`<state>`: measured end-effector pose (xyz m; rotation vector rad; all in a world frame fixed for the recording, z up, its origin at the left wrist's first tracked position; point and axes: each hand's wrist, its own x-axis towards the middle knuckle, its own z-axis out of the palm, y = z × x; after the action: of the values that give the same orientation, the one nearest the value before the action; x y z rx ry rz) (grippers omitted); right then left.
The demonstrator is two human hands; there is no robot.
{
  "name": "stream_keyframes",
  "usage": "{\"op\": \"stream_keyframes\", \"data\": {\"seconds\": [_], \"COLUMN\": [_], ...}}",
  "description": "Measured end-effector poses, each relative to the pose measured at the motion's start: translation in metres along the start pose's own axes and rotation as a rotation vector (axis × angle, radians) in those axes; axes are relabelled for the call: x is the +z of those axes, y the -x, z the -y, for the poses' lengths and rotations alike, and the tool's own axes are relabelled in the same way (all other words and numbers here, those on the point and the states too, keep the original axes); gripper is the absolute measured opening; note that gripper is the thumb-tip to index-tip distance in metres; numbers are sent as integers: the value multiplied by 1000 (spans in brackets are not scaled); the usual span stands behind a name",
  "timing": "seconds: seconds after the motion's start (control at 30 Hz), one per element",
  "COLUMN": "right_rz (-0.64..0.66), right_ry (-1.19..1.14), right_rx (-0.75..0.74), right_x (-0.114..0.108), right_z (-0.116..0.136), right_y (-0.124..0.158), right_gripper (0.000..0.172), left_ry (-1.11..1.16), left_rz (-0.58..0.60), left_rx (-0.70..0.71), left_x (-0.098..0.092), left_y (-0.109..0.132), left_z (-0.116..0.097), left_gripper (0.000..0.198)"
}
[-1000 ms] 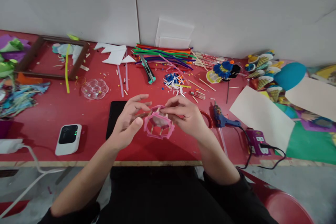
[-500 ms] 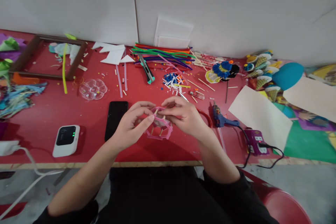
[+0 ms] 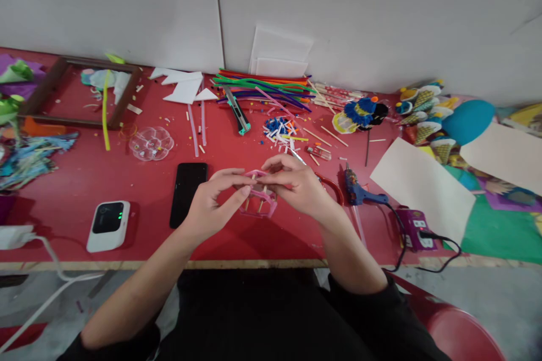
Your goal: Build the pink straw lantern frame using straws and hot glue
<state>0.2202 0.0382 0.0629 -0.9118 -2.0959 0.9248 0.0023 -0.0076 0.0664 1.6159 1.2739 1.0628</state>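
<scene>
Between my hands is a small pink ring-shaped frame (image 3: 265,197) with short pale sticks standing between its upper and lower bands. My left hand (image 3: 220,194) pinches its left side with thumb and fingers. On the upper right side, the fingers of my right hand (image 3: 296,183) close on it too, covering part of that edge. Scissors with red handles (image 3: 332,186) lie beside my right hand, partly hidden by it. To the left of my left hand rests a black phone (image 3: 186,194).
A blue glue gun (image 3: 359,189) lies at right, its cord near a purple power socket (image 3: 415,228). Behind the hands are a utility knife (image 3: 237,115), pipe cleaners (image 3: 266,87) and cut bits (image 3: 279,131). A white device (image 3: 109,227) sits at left, near the table edge (image 3: 254,264).
The pink frame has tilted and shifted slightly up between my hands, so its lower band shows less. My left fingers have straightened a little along its top.
</scene>
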Motion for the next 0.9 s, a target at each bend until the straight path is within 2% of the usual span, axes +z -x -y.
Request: {"op": "stream_keyframes", "data": {"seconds": [0.1, 0.27, 0.37, 0.43, 0.63, 0.77, 0.9], "right_rz": [-7, -73, -190, -223, -105, -93, -96], "right_ry": [10, -61, -52, -48, -10, 0, -102], "right_rx": [12, 136, 259, 330, 218, 263, 309], "right_x": [-1, -4, -3, -1, 12, 21, 23], "right_z": [0, 1, 7, 13, 24, 21, 19], "right_y": [-1, 3, 11, 16, 27, 28, 26], "right_gripper": [38, 43, 33, 25, 23, 20, 17], "left_ry": [13, 79, 110, 60, -127, -142, -141], "left_rz": [11, 23, -6, -37, -89, -79, -69], "left_rx": [-17, -73, -149, -170, -49, -15, -11], "left_x": [0, 5, 8, 8, 10, 12, 12], "left_y": [-1, -2, 0, 1, 5, 6, 6], "left_z": [-2, -2, -1, 1, 2, 3, 4], "left_gripper": [16, 18, 21, 22, 18, 17, 16]}}
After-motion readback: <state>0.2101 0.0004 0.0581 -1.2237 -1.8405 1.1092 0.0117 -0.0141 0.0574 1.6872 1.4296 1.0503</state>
